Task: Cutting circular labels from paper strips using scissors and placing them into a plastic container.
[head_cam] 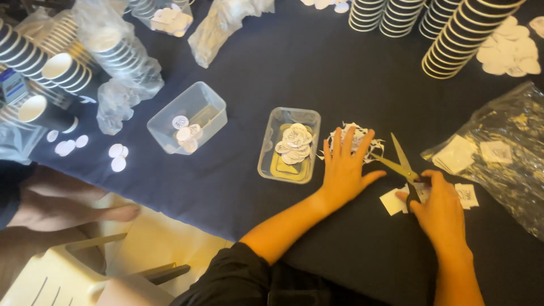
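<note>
The right hand [439,207] gripped gold-bladed scissors [401,161] on the dark tablecloth [317,73], long axis slanting, open tips pointing up-left toward the paper scraps [358,136]. The left hand [344,164] lay flat, fingers spread, on those scraps.

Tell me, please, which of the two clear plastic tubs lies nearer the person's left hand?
The narrow rectangular tub heaped with round paper cutouts, just beside the left hand. The other tub sits farther off, angled, holding only a few discs.
</note>
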